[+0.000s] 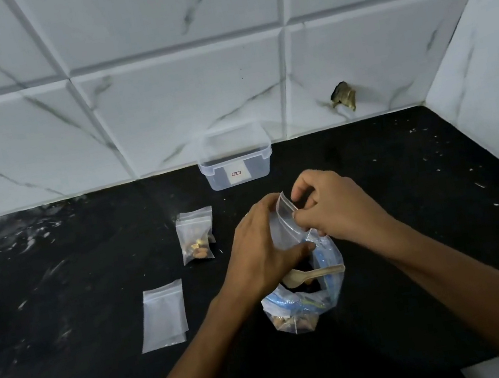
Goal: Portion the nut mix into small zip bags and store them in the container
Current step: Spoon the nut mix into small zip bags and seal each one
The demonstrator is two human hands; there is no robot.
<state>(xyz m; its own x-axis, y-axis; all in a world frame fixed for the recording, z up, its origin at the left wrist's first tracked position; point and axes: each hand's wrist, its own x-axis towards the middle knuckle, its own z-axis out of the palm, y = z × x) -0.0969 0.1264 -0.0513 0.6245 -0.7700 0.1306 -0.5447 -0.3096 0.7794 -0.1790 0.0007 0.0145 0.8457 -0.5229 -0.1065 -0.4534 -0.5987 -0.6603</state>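
big nut bag [305,305]: nearest the counter's front edge, open, nut mix in the bottom, wooden spoon [311,275] resting across its mouth
hands: both up over the big bag on one small zip bag [283,219]; left hand [263,246] wraps its side, right hand [334,207] pinches the top strip; sealing or opening, cannot tell
empty small bags [163,315]: flat stack left of the big bag, unfilled
filled bag [195,236]: nuts inside, mid counter, lying on another small bag, not stored yet
container [234,159]: back edge by the tiled wall, lid off, no bags inside
progress: early, judging by this; most portions and all storing left
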